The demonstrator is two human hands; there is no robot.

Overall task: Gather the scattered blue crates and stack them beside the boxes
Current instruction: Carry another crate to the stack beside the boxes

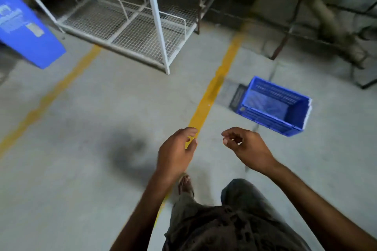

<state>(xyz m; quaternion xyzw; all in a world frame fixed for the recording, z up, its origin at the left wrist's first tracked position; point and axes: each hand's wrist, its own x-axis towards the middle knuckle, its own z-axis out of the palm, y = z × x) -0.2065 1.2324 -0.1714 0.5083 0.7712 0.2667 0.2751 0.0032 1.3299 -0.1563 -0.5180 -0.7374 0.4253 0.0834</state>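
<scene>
Seen from above, a person's two bare forearms enter from the 6 o'clock edge, with no sleeves, watch, rings or gloves visible on them. The left hand (175, 150) and the right hand (247, 149) are both uncovered. Below them, toward 6 o'clock, the front of a dark brownish garment (230, 228) shows, wrinkled and faintly patterned, though the blur hides the pattern's detail. Loose trousers (241, 194) in a dull grey-olive cloth cover the legs. At the 12 o'clock end of the left leg, one foot (184, 184) pokes out with bare toes, apparently in an open sandal; its strap is too blurred to make out.
</scene>
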